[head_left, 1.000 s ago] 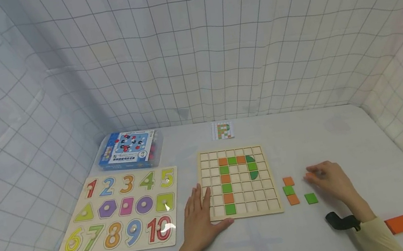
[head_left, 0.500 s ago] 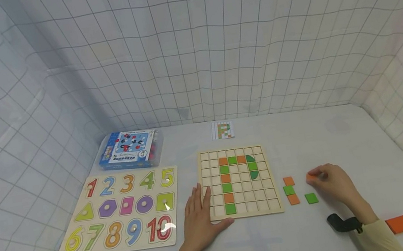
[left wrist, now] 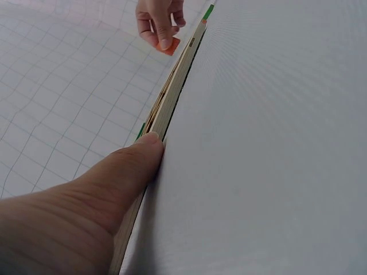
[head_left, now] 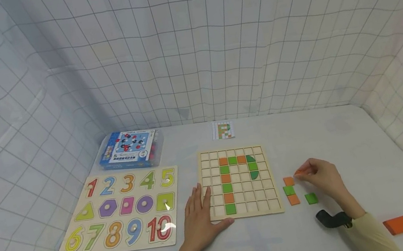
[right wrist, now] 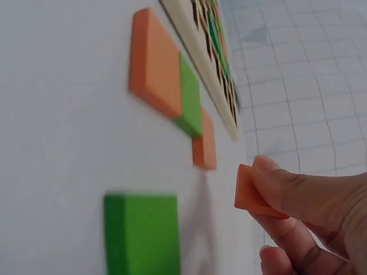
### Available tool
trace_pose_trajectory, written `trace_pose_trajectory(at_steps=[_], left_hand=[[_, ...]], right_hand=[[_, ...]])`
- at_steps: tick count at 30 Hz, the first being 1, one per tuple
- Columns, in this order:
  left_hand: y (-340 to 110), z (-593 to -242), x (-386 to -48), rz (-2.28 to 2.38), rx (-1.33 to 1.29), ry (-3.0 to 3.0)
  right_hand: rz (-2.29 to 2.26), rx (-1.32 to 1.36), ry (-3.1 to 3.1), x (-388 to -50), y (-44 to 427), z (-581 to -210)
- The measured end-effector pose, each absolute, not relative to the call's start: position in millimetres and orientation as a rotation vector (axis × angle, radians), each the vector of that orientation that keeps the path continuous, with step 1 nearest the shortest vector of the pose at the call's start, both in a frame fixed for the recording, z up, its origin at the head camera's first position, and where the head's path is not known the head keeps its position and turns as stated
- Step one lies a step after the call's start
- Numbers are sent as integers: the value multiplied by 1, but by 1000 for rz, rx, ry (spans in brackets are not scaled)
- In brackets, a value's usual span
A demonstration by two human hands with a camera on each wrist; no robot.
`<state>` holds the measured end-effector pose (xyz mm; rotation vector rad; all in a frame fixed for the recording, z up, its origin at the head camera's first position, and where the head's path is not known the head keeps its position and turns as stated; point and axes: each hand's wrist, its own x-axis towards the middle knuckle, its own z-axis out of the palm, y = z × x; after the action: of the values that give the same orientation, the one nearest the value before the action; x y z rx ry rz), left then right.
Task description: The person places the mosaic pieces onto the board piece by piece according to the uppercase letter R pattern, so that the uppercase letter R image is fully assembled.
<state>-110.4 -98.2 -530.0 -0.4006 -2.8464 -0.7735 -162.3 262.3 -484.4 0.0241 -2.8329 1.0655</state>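
Note:
The right hand pinches an orange tile between thumb and fingers, raised off the table just right of the loose tiles. The left hand lies with straight fingers on the left edge and lower-left corner of the wooden grid board; in the left wrist view its thumb touches the board's side. Orange and green squares stand in a column and along a top row on the board, with dark green rounded pieces at the right. Beside the board are two orange tiles with a green one between them.
A single green tile lies below the right hand. An orange block is near the right sleeve. Left are a number puzzle board and a clear-and-blue box. A small pattern card lies behind the grid board.
The right hand has moved left towards the loose tiles and lifted the orange tile with it. The left hand has stayed in place on the board.

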Motion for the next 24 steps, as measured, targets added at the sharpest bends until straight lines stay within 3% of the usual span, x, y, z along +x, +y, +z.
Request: trace_pose_trajectory(at_steps=[13, 24], left_hand=[[-100, -530, -110, -782, -397, -2852], [-99, -529, -110, -782, -395, -2854]], right_hand=[[1246, 332, -2850, -202, 177, -476], [1179, 512, -2946, -215, 145, -482]])
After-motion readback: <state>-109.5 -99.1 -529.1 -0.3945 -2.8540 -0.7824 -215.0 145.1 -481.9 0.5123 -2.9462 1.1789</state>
